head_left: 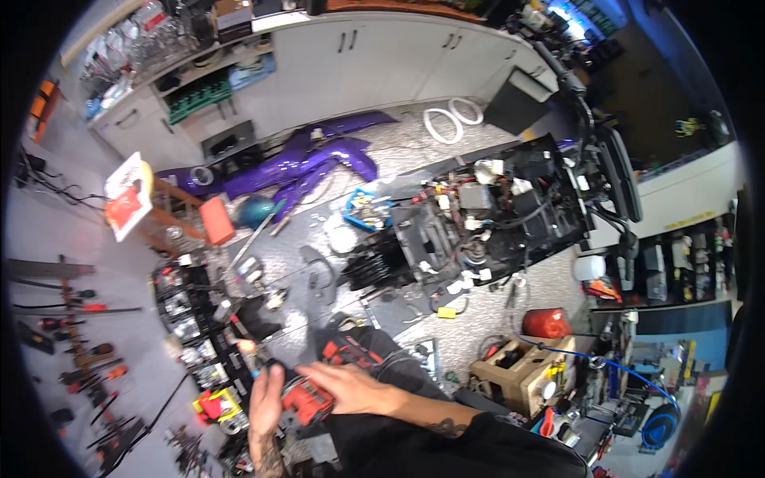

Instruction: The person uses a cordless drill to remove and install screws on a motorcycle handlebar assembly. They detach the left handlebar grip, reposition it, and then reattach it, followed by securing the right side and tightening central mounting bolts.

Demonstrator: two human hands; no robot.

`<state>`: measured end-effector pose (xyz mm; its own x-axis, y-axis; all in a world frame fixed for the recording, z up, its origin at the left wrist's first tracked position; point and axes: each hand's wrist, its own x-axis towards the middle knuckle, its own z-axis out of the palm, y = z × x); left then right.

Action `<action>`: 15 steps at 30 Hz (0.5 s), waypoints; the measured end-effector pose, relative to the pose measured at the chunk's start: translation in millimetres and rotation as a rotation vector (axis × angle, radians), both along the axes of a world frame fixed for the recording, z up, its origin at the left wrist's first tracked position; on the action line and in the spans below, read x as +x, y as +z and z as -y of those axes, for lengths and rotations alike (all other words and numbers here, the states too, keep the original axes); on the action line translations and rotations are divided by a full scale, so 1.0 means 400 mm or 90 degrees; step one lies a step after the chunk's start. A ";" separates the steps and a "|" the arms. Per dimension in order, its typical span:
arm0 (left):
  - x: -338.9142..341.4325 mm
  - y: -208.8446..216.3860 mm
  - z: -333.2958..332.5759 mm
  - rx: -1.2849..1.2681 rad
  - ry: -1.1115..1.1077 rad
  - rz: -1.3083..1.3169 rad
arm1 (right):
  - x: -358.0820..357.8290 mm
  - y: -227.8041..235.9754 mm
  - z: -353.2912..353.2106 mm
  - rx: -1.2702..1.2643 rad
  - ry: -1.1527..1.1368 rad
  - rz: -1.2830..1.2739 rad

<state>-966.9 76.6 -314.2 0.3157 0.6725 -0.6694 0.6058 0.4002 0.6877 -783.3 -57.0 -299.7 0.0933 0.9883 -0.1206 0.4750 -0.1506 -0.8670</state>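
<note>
A red and black cordless power tool (307,400) is held low in the near centre of the scene, over the person's dark-trousered lap. The left hand (265,406) is wrapped around the tool's left end, its fingers (275,381) curled closed on the body. The right hand (351,388) is laid across the tool from the right, with its fingers (315,370) stretched almost flat along the top; whether they are gripping cannot be told. Farther off, right of centre, a stripped black scooter frame with exposed wiring and white connectors (486,215) is seen lying on the grey speckled floor (398,143). Glossy purple plastic body panels (319,159) are spread on the floor at the far centre, near the white cabinets (374,56). To the left, black trays of small parts (187,311) are ranged beside the person, and a red cylindrical canister (546,323) is seen to the right.
</note>
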 end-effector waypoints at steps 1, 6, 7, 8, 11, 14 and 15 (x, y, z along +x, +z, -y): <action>0.007 0.024 -0.028 -0.086 0.007 0.103 | 0.018 0.053 0.004 0.019 -0.043 -0.059; 0.124 0.241 -0.081 -0.304 0.072 0.348 | 0.126 0.306 0.099 -0.004 -0.165 -0.137; 0.142 0.252 -0.073 -0.315 0.119 0.362 | 0.142 0.347 0.125 0.012 -0.191 -0.117; 0.161 0.245 -0.074 -0.375 0.152 0.402 | 0.158 0.387 0.149 0.027 -0.215 -0.093; 0.243 0.286 -0.061 -0.429 0.067 0.398 | 0.180 0.486 0.236 0.064 -0.313 -0.074; 0.273 0.380 -0.041 -0.356 -0.027 0.336 | 0.159 0.551 0.304 0.051 -0.459 -0.087; 0.276 0.393 -0.051 -0.367 -0.036 0.323 | 0.146 0.544 0.319 0.068 -0.519 -0.062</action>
